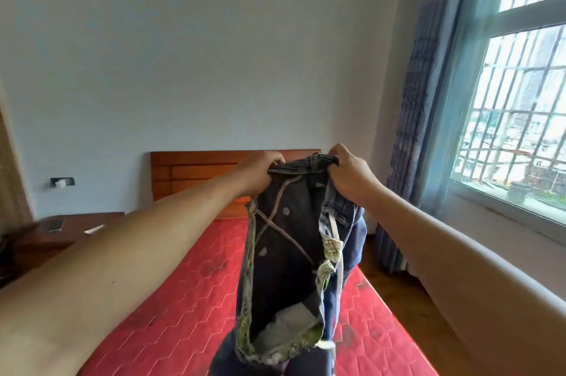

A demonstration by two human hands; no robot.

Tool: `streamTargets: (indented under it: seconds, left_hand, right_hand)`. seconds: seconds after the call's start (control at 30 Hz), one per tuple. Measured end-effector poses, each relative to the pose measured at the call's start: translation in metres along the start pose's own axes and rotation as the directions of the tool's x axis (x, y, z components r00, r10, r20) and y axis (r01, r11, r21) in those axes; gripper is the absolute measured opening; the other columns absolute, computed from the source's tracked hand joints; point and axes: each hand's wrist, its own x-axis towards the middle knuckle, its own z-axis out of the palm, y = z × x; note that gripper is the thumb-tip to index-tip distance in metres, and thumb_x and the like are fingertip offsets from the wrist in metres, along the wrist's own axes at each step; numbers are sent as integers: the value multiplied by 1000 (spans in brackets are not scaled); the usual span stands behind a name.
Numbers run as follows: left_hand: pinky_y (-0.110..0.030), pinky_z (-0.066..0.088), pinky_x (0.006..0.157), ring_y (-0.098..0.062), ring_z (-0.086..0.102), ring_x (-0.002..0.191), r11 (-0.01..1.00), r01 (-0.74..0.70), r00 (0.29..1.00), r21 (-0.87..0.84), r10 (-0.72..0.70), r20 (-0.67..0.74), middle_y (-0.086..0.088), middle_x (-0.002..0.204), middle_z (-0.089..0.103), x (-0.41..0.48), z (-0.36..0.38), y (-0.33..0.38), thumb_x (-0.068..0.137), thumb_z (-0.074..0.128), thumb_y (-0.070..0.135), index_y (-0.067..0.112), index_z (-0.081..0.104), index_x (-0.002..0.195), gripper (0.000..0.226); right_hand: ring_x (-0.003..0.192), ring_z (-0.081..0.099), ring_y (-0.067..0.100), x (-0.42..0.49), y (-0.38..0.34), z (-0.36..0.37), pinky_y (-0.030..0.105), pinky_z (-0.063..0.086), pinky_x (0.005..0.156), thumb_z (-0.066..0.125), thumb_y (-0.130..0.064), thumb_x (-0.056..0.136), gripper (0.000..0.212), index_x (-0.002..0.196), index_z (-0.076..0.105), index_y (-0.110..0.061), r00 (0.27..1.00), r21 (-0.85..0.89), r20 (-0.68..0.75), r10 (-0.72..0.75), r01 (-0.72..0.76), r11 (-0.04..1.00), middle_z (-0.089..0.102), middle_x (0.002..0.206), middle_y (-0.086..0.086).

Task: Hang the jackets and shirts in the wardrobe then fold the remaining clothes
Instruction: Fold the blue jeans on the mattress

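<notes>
The left grip is closed on one end of the waistband of a pair of dark jeans, fingers curled over the top edge with denim bunched inside them. To fold well, that bunch wants working out toward the corner so the band runs flat from this side. Between the two grips the waistband spans roughly level. The jeans hang straight down below both grips, and their lower part drops out of view at the bottom edge. Pale seams and pocket linings show on the near face, so the garment looks to be inside out. I judge it worth turning right side out before any crease goes in. The right grip is clenched round the other end of the band, just beside a belt loop and at about the same height as the left. The sound move from here, in my view, is to bring the grips together so leg lies on leg, then lower the jeans onto the red bed beneath the grips and smooth them there. Lowering too fast risks the legs crumpling under the band.
</notes>
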Motion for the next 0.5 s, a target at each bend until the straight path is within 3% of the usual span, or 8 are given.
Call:
streamTargets:
  seconds: [0.07,0.17,0.23,0.33,0.4,0.5]
  left_hand:
    - [-27,42,69,-18,63,92,999,21,999,-49,-23,-43,0,100,70,-1,-8,-3,88,56,2,19,70,102,26]
    - [-25,42,72,-18,61,93,995,48,988,-86,-60,-142,0,98,69,3,-16,-2,84,52,-5,17,72,103,35]
    - [-24,42,69,-19,61,92,995,62,982,-84,-76,-171,0,97,69,6,-19,-2,81,47,-9,18,72,102,41]
    - [-21,43,65,-18,62,91,998,49,986,-42,-55,-160,3,95,68,7,-24,-5,78,43,-14,20,70,100,48]
    - [-25,45,67,-17,61,89,998,53,992,20,-51,-117,3,97,67,4,-25,-12,78,43,-16,20,70,101,51]
    - [-31,51,72,-15,63,84,995,35,998,92,-30,-55,6,92,69,-8,-13,-31,80,55,-7,26,68,95,38]
  right_hand:
    - [78,62,32,-2,-2,2,42,57,73,57,-39,91,30,114,44,-26,991,-230,107,-83,106,967,64,91,9]
    - [84,64,30,-6,-7,6,40,54,70,65,-73,79,75,128,32,-28,980,-444,171,-99,166,881,57,92,-1]
    - [86,65,33,-8,-6,15,41,54,66,70,-64,78,81,134,24,-27,980,-534,158,-122,189,824,58,102,4]
    - [80,64,36,-13,-1,24,41,52,60,65,-32,81,76,141,19,-27,979,-615,135,-154,204,761,50,112,12]
    - [80,64,38,-12,1,23,41,52,61,58,-25,85,61,138,29,-29,981,-580,95,-171,194,791,52,111,12]
    - [86,63,37,-4,-1,18,40,54,71,46,-20,85,32,114,56,-30,993,-389,-5,-119,108,915,65,103,8]
